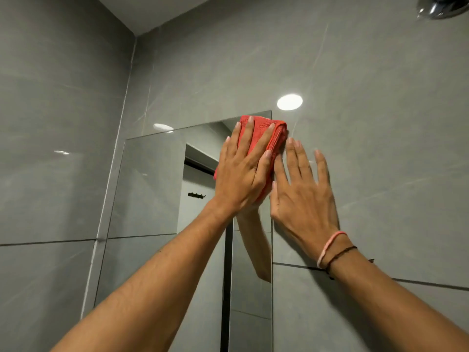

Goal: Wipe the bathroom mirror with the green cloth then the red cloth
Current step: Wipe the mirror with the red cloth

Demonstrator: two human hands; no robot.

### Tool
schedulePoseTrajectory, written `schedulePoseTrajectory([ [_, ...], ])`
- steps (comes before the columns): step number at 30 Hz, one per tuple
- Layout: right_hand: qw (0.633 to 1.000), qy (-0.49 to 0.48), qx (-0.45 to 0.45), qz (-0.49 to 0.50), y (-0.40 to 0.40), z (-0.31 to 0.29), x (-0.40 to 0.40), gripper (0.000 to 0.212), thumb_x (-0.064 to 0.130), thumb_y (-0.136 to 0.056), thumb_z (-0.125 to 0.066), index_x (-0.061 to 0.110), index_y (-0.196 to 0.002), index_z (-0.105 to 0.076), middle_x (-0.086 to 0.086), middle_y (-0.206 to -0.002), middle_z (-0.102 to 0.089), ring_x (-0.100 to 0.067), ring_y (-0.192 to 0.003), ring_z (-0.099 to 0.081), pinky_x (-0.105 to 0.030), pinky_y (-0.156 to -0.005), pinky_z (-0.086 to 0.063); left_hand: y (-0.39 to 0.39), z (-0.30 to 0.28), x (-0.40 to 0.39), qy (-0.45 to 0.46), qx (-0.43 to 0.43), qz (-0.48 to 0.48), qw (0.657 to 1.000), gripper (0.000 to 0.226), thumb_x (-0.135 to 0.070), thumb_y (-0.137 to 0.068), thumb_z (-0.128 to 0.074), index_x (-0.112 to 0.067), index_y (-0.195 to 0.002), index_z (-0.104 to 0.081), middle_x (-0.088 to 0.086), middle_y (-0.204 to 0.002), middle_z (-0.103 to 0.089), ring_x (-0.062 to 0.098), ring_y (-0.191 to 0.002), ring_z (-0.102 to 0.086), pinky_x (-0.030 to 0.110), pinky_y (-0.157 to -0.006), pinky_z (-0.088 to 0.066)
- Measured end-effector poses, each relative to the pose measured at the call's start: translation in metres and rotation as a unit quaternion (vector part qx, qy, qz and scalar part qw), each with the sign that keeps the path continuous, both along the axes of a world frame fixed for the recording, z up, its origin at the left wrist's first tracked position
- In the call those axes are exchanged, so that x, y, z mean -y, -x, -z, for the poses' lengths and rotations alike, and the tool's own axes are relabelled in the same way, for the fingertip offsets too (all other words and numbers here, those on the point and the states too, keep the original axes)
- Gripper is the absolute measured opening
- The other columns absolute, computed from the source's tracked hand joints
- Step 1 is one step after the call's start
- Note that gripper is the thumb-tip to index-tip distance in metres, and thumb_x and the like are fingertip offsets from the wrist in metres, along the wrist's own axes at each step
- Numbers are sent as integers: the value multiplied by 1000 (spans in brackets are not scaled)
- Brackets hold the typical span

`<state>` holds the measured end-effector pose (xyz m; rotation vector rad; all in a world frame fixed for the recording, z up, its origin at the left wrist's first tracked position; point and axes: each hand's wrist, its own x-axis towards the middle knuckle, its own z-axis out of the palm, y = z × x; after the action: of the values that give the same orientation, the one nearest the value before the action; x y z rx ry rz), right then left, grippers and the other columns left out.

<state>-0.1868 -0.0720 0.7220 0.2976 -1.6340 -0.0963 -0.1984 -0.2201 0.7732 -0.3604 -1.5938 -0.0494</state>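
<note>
My left hand [241, 171] lies flat with fingers spread, pinning the folded red cloth [264, 138] against the mirror [152, 189] at its top right corner; nothing is pinched, the palm does the holding. My right hand [302, 189] rests open on the grey wall tile [380, 148] just beside the mirror's edge, bracing me. I judge this the second pass. To do it well I should press evenly, work the corner fully, then sweep in overlapping strokes. The green cloth is out of sight.
</note>
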Motion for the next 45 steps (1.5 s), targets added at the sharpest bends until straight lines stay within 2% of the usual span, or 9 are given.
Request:
schedulePoseTrajectory([
  [5, 1000, 6, -3, 14, 3, -1, 0, 73, 43, -102, -25, 16, -168, -9, -21, -175, -5, -34, -164, -6, -60, -131, -9, 7, -28, 37, 10, -3, 5, 1000, 58, -46, -106, -23, -32, -163, -19, 5, -174, -9, 21, -162, -5, 46, -131, -8],
  [12, 1000, 8, -12, 15, 11, 3, 1, 72, 44, -103, -20, 20, -168, -3, -18, -176, 0, -31, -165, -1, -59, -131, -11, 21, -41, 146, -185, 3, 18, 983, 58, -50, -103, -20, -38, -160, -21, 2, -173, -15, 25, -161, -12, 53, -129, -17],
  [18, 998, 3, -58, 7, 17, 2, -1, 71, 42, -103, -20, 16, -168, -10, -22, -175, -11, -34, -164, -12, -63, -129, -15, 34, 29, 245, -365, 14, 29, 930, 58, -47, -104, -19, -37, -161, -19, -2, -174, -12, 21, -161, -9, 49, -131, -11],
  [25, 993, 9, -118, -19, 32, -2, -1, 67, 45, -106, -20, 21, -168, -9, -18, -175, -13, -33, -163, -14, -63, -129, -14, 34, 150, 287, -484, 56, 42, 872, 58, -46, -106, -21, -32, -162, -18, -1, -174, -12, 18, -161, -8, 39, -131, -7],
  [28, 992, 13, -123, -39, 47, -4, -1, 68, 50, -106, -14, 27, -168, 2, -16, -176, -6, -32, -164, -8, -69, -126, -16, 31, 234, 283, -532, 66, 47, 843, 56, -40, -109, -23, -26, -163, -19, 2, -174, -13, 18, -161, -9, 37, -130, -7],
  [32, 988, -19, -136, -64, 60, -9, -8, 67, 57, -106, -8, 33, -167, 6, -10, -176, -3, -34, -164, -7, -71, -122, -24, 22, 332, 248, -637, 88, 28, 765, 54, -37, -111, -25, -22, -163, -21, 6, -174, -13, 23, -161, -12, 41, -130, -7],
  [39, 993, -7, -83, -81, 44, -2, -2, 67, 49, -108, -17, 28, -168, 5, -18, -176, -5, -35, -164, -6, -69, -126, -18, 3, 373, 177, -765, 79, 24, 639, 59, -45, -108, -29, -23, -162, -24, 17, -171, -19, 40, -153, -27, 53, -127, -20],
  [42, 994, -15, -71, -80, 28, -3, -5, 67, 41, -107, -23, 17, -167, -9, -23, -174, -11, -38, -163, -12, -67, -128, -13, -4, 369, 161, -766, 72, 48, 637, 59, -43, -108, -34, -20, -161, -28, 18, -170, -17, 40, -153, -28, 53, -126, -23],
  [45, 997, -15, -44, -59, 13, 6, -1, 68, 36, -104, -25, 11, -166, -14, -26, -173, -13, -40, -163, -12, -65, -129, -11, -11, 355, 145, -744, 48, 63, 663, 55, -36, -108, -39, -18, -159, -34, 21, -168, -24, 38, -153, -29, 52, -125, -25],
])
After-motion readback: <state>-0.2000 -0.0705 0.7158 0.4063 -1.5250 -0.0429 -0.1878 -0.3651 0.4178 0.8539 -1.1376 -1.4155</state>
